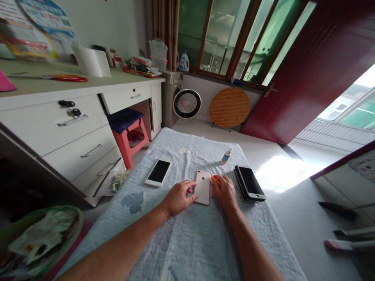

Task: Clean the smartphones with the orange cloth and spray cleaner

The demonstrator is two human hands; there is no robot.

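Observation:
A rose-gold phone (pixel 202 190) lies back side up on the cloth, its apple logo and camera at the far end. My left hand (pixel 180 197) holds its left edge, with the thumb and fingers curved against it. At the phone's right edge, my right hand (pixel 225 191) is closed on a small orange thing (pixel 215 178), mostly covered by the fingers. A white phone (pixel 158 172) with a dark screen rests to the left. Several stacked phones (pixel 250 183) lie right of my right hand. Beyond it stands a small spray bottle (pixel 226 156).
A pale blue quilted cloth (pixel 187 242) covers the work surface. On the left are a white desk (pixel 88 136), a red stool (pixel 129 144) and a waste bin (pixel 79 218). A washing machine (pixel 171 93) with its door open and a round wooden tabletop (pixel 230 106) are farther back.

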